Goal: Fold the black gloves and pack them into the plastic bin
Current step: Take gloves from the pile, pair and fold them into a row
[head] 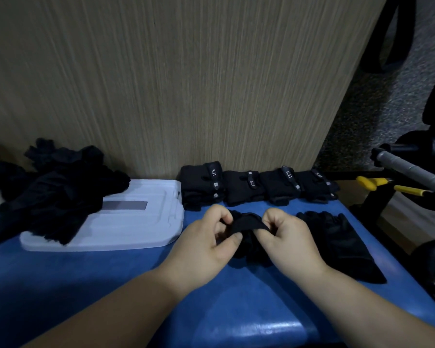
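A black glove [248, 226] lies bunched on the blue table between my hands. My left hand [206, 243] pinches its left side with curled fingers, and my right hand [285, 241] pinches its right side the same way. Another black glove [342, 242] lies flat just to the right. Along the wooden panel behind stands a row of several folded gloves [256, 185] with white "5.11" tags. A heap of unfolded black gloves [53, 187] sits at the left, partly on a white plastic bin lid [136, 222]. The bin itself is not visible.
The blue table [111, 272] ends at a wooden panel [186, 84] behind. Off the right edge are yellow-handled pliers [387, 185], a grey wrapped bar [409, 172] and dark chair parts [432, 259].
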`<action>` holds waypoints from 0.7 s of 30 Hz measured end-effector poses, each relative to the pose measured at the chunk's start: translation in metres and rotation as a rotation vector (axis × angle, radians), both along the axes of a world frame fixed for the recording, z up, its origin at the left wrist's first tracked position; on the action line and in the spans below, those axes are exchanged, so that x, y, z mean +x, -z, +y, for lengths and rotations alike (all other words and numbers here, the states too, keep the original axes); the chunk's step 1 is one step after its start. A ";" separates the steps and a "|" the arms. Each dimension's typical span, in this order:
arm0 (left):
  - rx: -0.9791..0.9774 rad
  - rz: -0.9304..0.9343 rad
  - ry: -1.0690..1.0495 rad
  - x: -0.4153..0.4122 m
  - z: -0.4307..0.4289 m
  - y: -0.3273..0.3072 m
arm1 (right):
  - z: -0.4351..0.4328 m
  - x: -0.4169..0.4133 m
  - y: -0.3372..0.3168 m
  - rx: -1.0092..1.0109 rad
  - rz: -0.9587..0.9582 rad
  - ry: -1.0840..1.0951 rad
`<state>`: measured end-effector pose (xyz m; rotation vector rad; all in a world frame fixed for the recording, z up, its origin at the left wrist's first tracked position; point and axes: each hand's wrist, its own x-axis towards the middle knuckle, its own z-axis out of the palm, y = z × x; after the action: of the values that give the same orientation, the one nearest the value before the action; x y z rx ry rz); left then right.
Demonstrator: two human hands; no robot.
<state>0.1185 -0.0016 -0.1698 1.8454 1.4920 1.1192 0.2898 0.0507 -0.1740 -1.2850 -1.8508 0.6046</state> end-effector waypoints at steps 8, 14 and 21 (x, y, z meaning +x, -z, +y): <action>-0.075 -0.088 -0.017 -0.001 0.003 -0.001 | -0.001 -0.001 -0.006 -0.215 0.246 -0.243; -0.045 -0.093 -0.182 -0.006 0.010 0.001 | -0.003 0.000 -0.009 -0.346 0.452 -0.394; -0.004 0.057 -0.202 -0.002 0.006 0.005 | -0.004 0.000 -0.007 -0.066 0.115 -0.041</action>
<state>0.1163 0.0041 -0.1751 1.7681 1.7435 1.1623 0.2897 0.0471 -0.1669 -1.2310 -1.7793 0.7523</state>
